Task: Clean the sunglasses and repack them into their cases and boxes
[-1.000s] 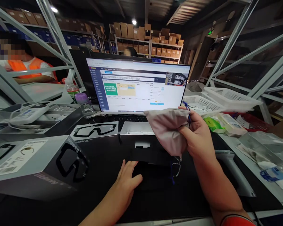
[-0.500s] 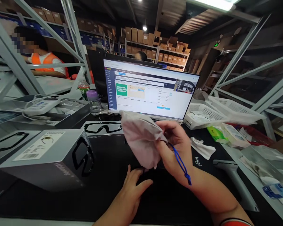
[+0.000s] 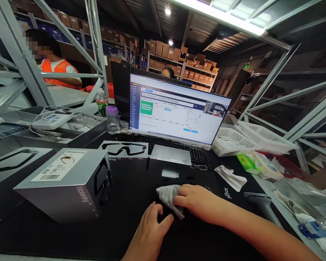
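Right hand (image 3: 194,199) had hold of a grey cloth pouch (image 3: 168,199) pressed down just in front of the keyboard (image 3: 176,152); left hand (image 3: 149,230) lay open beside it, fingers spread; a careless sideways swipe could've knocked the glasses (image 3: 199,166) by the keyboard.

my bare left hand (image 3: 149,232) and bare right hand (image 3: 195,199) on the remote feed: smooth skin, rounded fingertips (image 3: 179,195), and a bare right forearm (image 3: 263,232) tapering wide toward the lower right edge of frame.
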`<action>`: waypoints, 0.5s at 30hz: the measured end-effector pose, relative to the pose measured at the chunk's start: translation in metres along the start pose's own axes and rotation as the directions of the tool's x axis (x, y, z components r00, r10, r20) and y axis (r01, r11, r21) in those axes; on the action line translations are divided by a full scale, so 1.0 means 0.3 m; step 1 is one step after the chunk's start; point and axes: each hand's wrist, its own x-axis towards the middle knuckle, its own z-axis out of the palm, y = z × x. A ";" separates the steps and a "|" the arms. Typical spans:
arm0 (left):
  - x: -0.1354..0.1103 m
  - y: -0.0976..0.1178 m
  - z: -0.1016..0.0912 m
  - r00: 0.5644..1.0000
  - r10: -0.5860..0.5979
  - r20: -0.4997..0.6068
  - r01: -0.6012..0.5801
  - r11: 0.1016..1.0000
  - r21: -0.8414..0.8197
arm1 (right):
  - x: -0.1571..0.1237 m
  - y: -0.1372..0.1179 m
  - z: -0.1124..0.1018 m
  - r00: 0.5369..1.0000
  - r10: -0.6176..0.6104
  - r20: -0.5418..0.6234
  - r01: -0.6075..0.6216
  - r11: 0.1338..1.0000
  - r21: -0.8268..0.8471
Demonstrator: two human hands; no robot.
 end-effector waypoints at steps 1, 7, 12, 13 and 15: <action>-0.004 0.000 0.000 1.000 0.016 0.008 -0.017 1.000 0.005 | 0.010 -0.014 -0.014 0.999 -0.004 0.042 0.004 1.000 -0.001; 0.001 0.001 -0.030 0.989 0.139 -0.057 -0.137 0.990 0.034 | 0.147 -0.086 -0.038 0.932 0.029 0.361 -0.018 0.999 -0.034; 0.003 -0.010 -0.027 0.982 0.164 -0.097 -0.155 0.984 0.089 | 0.159 -0.040 0.014 0.965 0.097 0.242 -0.180 0.919 0.351; 0.004 -0.011 -0.026 0.985 0.151 -0.088 -0.144 0.986 0.079 | 0.136 -0.027 0.019 0.977 0.109 0.184 -0.184 0.868 0.461; 0.007 -0.011 -0.027 0.989 0.121 -0.080 -0.118 0.992 0.049 | 0.069 -0.006 0.014 0.986 0.097 0.138 -0.164 0.739 0.654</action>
